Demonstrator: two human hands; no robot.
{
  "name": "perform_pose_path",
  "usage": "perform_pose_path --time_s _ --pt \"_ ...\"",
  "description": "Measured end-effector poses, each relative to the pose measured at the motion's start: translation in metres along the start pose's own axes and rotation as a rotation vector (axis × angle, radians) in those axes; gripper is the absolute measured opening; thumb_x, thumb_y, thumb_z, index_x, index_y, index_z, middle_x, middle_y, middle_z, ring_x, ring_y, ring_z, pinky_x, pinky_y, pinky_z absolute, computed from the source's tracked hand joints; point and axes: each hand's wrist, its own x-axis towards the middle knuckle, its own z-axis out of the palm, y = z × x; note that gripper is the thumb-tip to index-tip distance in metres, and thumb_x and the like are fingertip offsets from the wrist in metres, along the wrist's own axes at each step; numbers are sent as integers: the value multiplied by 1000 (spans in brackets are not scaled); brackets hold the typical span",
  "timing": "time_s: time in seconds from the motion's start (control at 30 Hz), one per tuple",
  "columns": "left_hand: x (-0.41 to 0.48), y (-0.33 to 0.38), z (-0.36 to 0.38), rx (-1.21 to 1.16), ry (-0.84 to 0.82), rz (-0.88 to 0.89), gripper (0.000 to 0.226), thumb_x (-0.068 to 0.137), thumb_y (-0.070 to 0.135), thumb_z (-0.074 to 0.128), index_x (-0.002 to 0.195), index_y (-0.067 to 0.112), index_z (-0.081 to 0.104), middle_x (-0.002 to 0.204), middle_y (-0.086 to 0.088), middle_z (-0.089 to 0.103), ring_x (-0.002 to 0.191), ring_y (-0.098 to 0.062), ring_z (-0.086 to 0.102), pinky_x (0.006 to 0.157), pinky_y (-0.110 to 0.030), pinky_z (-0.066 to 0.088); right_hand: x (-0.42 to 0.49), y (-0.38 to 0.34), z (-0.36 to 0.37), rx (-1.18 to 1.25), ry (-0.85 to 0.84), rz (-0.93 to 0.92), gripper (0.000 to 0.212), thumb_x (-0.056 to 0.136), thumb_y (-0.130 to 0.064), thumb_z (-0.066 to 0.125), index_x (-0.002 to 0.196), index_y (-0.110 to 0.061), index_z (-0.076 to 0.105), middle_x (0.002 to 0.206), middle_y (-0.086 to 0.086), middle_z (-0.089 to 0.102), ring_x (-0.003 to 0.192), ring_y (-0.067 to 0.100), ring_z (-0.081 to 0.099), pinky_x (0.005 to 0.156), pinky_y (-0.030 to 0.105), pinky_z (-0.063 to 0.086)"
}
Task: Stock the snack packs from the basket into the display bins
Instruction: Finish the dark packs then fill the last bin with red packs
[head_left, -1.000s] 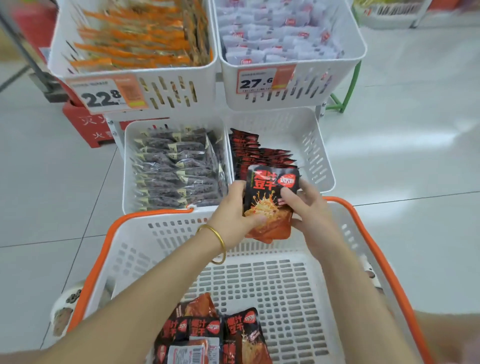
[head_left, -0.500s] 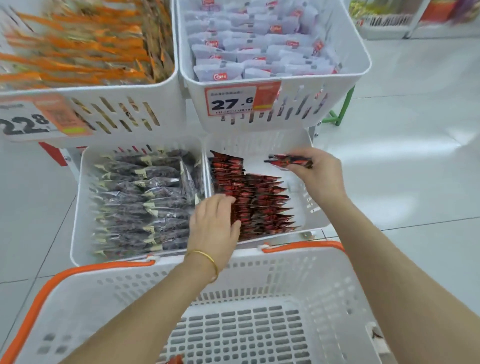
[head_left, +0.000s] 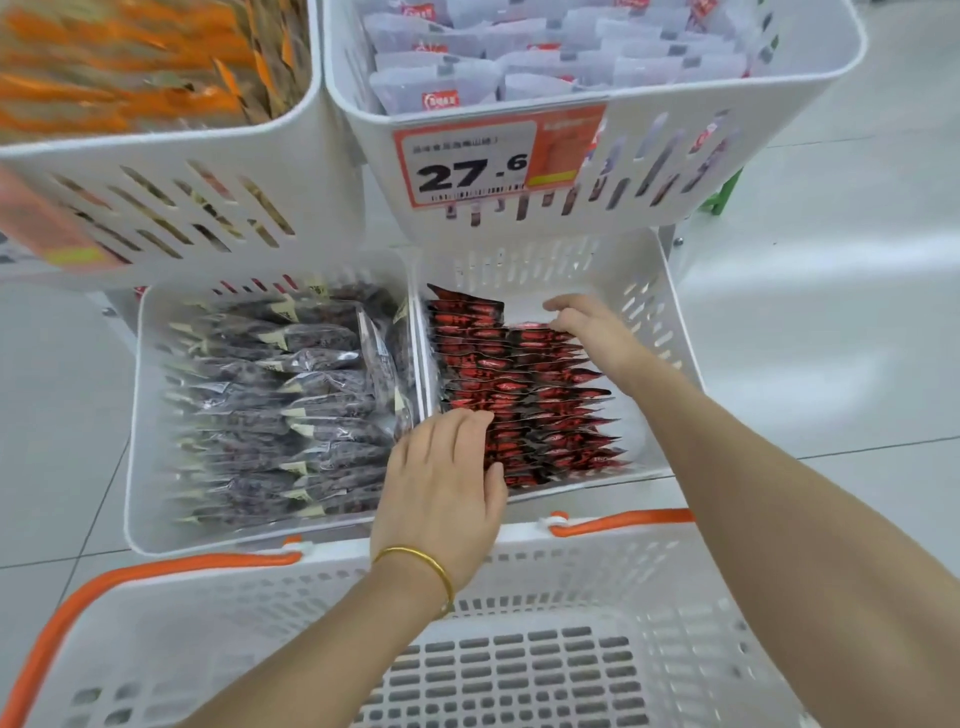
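Status: red snack packs stand on edge in tight rows in near-right display bin, against its left wall. Left hand flat, fingers straight and together, pressing on near end of the rows. Right hand at far end, fingertips bent down onto top edge of farthest pack. Pinching it or just tapping it in, can't tell. Basket sits just near of the bins, under both forearms. Dark packs fill near-left bin; tag 27.6 on far-right bin above. My read: thin film pouches, light, soft, slick, floppy alone, prone to fanning over. Take by top seal between thumb and fingers, and brace the row with other hand while slotting in.
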Motion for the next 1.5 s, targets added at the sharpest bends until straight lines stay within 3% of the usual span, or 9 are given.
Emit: perform_pose_path --time_s 0.27,0.47,0.63,0.77,0.93,1.03,1.2,1.33,1.5 --pt "7 0 -2 48 -61 -24 47 98 36 27 143 24 25 145 6 31 135 -12 23 113 -31 18 -24 3 0 -109 150 -48 46 94 -32 51 138 -23 42 144 0 41 133 17 37 106 34 30" --pt "6 1 -4 4 -70 -17 45 99 33 30 142 20 29 144 3 33 131 -15 27 110 -30 23 -150 -24 24 187 430 -234 29 88 -6 59 114 -18 63 112 -5 65 101 0 58 86 12 44" --pt "-2 4 -28 -296 44 31 40 95 15 44 134 11 43 138 -6 42 128 -22 36 106 -29 27 -244 -9 69 478 197 -46 17 87 -2 59 94 -15 69 87 6 71 76 14 68 68 21 53" --pt "-69 -16 -51 -391 154 -16 38 89 5 49 127 8 49 131 -9 46 122 -22 39 100 -20 25 -254 40 120 52 -139 179 16 93 -16 54 103 -19 65 106 4 67 89 17 64 72 28 50" --pt "-169 -61 -49 -378 0 -157 38 91 3 48 128 10 48 136 -6 39 131 -19 30 110 -21 18 -275 106 180 -466 -482 288 50 97 -25 50 144 -18 34 147 6 38 123 26 49 94 34 45" --pt "-196 -74 -41 -348 -57 -211 40 90 1 47 129 11 47 137 -7 38 132 -19 28 107 -16 13 -290 118 193 -575 -497 263 57 95 -20 53 147 -15 29 145 10 42 118 27 52 87 32 47" --pt "-210 -79 -39 -315 -103 -174 40 90 0 46 129 10 47 137 -6 38 131 -17 27 104 -14 12 -286 112 185 -517 -464 283 36 89 -16 63 123 -4 58 120 13 60 107 27 57 78 25 43" --pt "-203 -75 -38 -339 -89 -169 40 91 1 45 129 10 47 138 -6 37 132 -18 26 104 -14 12 -279 89 157 -335 -300 279 23 92 -8 58 114 -1 60 93 8 57 67 13 53 47 10 40" --pt "-203 -73 -37 -363 -75 -166 40 90 1 45 129 12 48 140 -7 35 134 -19 25 106 -18 13 -271 47 138 -119 -322 193 8 91 -6 60 98 -6 61 86 8 64 82 24 63 74 36 53"
